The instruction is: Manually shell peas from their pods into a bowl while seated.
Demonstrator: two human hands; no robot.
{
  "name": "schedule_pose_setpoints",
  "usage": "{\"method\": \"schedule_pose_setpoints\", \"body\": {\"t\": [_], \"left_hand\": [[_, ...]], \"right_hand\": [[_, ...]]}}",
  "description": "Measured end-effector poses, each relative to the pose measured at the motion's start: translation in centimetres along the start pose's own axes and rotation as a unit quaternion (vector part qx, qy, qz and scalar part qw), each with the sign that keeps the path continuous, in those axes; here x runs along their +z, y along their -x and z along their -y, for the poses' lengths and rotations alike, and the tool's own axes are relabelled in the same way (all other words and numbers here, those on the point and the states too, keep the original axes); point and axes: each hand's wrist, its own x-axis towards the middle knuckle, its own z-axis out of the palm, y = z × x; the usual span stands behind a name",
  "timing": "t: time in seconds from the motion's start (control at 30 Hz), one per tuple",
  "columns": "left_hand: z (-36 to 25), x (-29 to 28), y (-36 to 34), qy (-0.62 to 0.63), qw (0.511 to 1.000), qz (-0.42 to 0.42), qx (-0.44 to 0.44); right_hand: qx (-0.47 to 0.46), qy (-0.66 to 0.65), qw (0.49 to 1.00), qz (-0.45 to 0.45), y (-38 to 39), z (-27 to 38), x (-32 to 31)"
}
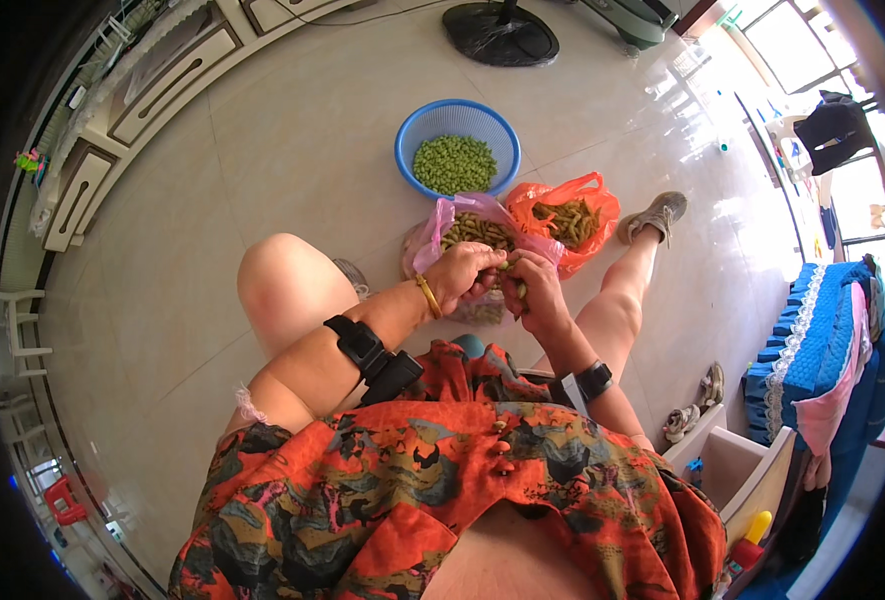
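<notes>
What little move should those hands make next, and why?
Probably pull open the green pod: the left hand and right hand meet around it, and the blue basket ahead holds loose green beans, seemingly from pods like it.

The person's left-hand grip and right-hand grip met above a pink plastic bag of pods, both closed on green pods. I noted an orange bag, also pod-filled, just beside it. Beyond, on the tiled floor, stood a blue basket holding shelled beans.
</notes>
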Motion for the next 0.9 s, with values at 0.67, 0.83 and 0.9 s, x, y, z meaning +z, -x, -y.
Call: {"method": "schedule_pose_setpoints", "body": {"t": [0.67, 0.83, 0.9], "left_hand": [[1.0, 0.3, -0.5, -0.142, 0.979, -0.063, 0.135], [1.4, 0.0, -0.8, -0.175, 0.977, -0.050, 0.109], [1.6, -0.2, -0.8, -0.144, 0.983, -0.028, 0.107]], "right_hand": [[0.029, 0.050, 0.998, 0.007, 0.6, 0.7, 0.8], [0.069, -0.029, 0.995, 0.058, 0.7, 0.6, -0.5], [0.071, -0.017, 0.996, 0.052, 0.7, 0.8, -0.4]]}}
